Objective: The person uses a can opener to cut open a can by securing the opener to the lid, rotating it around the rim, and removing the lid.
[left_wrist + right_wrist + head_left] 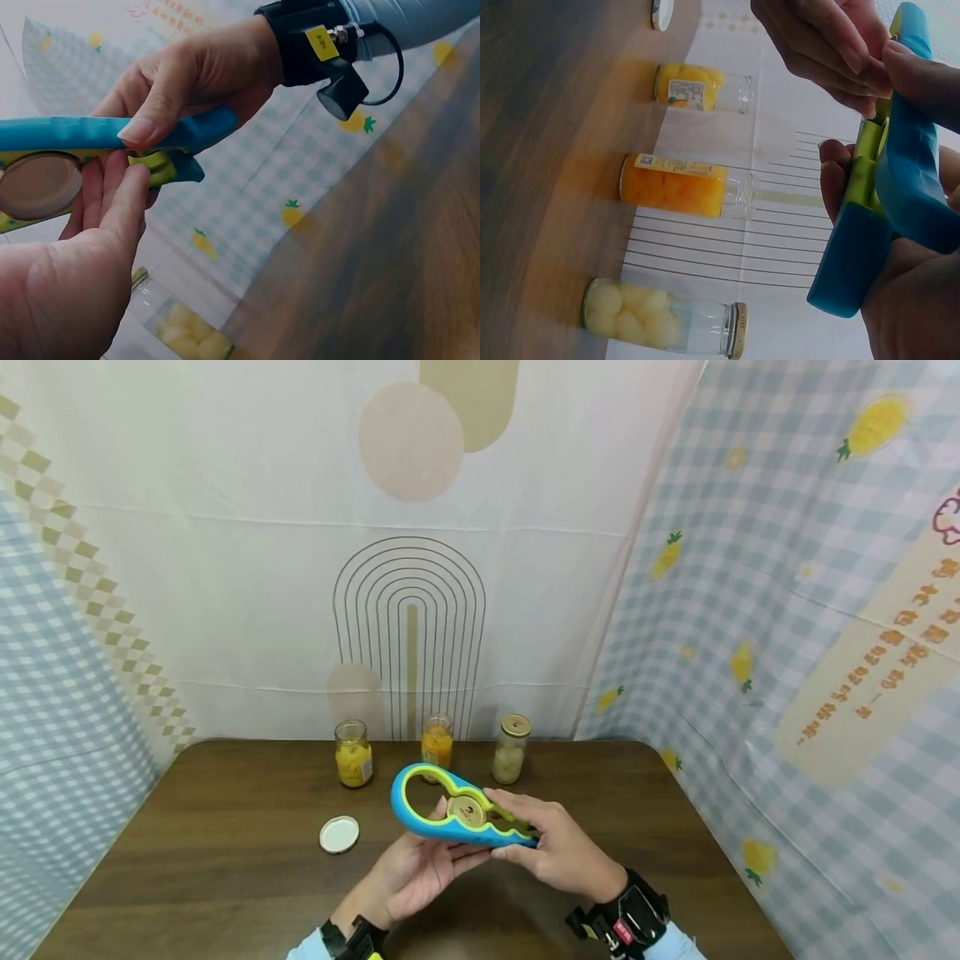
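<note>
My right hand (558, 839) grips the handle end of a blue and lime-green jar opener (442, 833), thumb on the near side and fingers on the far side. A round gold lid (467, 811) sits in the opener's inner ring. Palm up beneath it, my left hand (420, 872) has its fingers extended along the opener's underside. The left thumb shows through the large loop, close to the lid. In the left wrist view, the left fingertips (112, 176) touch the opener beside the lid.
Along the table's back stand a lidless jar of yellow fruit (353, 756), a lidless jar of orange fruit (437, 742) and a gold-lidded jar of pale round fruit (511, 752). A white lid (339, 834) lies left of my hands on the brown table (225, 860). Cloth hangs behind.
</note>
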### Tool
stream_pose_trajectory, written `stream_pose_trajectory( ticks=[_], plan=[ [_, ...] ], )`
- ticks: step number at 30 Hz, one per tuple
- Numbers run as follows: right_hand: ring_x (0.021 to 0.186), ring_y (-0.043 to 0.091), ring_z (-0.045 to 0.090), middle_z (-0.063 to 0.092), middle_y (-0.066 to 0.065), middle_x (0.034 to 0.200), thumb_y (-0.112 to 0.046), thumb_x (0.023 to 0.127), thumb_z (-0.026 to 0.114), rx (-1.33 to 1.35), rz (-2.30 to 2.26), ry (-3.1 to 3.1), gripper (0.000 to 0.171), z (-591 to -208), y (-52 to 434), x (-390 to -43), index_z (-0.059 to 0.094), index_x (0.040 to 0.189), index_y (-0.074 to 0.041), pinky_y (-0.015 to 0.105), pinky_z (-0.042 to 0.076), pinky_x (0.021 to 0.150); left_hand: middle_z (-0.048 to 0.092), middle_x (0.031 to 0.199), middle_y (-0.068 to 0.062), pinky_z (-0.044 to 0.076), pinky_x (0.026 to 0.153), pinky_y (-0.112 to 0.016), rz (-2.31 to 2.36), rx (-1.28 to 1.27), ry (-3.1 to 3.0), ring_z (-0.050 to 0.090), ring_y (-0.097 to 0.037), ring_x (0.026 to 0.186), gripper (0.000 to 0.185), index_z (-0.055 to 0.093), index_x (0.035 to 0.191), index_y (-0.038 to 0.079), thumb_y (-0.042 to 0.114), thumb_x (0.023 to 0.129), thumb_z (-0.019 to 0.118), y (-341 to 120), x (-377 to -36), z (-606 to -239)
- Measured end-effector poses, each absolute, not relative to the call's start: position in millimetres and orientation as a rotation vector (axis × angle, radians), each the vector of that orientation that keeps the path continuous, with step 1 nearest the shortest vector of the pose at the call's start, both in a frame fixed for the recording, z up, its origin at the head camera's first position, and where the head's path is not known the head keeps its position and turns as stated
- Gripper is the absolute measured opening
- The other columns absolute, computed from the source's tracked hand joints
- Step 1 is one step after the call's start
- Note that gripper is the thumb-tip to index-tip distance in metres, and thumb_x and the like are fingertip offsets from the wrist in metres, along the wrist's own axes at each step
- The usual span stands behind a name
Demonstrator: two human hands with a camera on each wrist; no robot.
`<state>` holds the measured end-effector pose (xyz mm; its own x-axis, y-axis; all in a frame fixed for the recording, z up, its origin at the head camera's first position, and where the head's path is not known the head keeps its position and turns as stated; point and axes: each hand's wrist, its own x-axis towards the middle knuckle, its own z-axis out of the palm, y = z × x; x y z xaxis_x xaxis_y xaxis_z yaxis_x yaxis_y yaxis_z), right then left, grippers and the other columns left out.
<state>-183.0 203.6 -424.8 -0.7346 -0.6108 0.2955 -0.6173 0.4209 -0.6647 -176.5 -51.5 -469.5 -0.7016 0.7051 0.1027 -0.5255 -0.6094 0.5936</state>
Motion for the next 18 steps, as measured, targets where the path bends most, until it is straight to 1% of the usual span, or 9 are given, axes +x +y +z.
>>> stream_pose_trajectory(
  ticks=[5,11,18],
  plan=[
    [0.147,0.028,0.056,0.054,0.007,0.163,-0.033,0.098,0.079,1.161,1.255,-2.633,0.075,-426.3,202.0,-183.6,0.045,0.164,-0.024,0.040,0.054,0.115,0.059,0.156,-0.008,0.048,0.123,-0.041,2.292,0.427,0.660,0.057,-0.026,0.146,0.055,0.038,0.161,0.013,0.046,0.116,0.035,-52.1,-174.6,-470.7],
    [0.147,0.027,0.056,0.054,0.008,0.163,-0.034,0.097,0.079,1.162,1.266,-2.630,0.074,-426.6,202.3,-183.7,0.045,0.163,-0.027,0.040,0.053,0.116,0.060,0.155,-0.006,0.048,0.122,-0.041,2.294,0.420,0.645,0.058,-0.025,0.146,0.054,0.039,0.160,0.015,0.046,0.116,0.036,-52.7,-174.2,-470.8],
    [0.147,0.026,0.056,0.054,0.004,0.163,-0.034,0.098,0.079,1.157,1.267,-2.651,0.073,-428.3,202.6,-183.5,0.047,0.163,-0.022,0.039,0.053,0.116,0.060,0.156,-0.007,0.048,0.123,-0.042,2.277,0.437,0.634,0.059,-0.027,0.145,0.049,0.046,0.156,0.016,0.044,0.116,0.039,-55.4,-175.9,-473.0]
  ],
)
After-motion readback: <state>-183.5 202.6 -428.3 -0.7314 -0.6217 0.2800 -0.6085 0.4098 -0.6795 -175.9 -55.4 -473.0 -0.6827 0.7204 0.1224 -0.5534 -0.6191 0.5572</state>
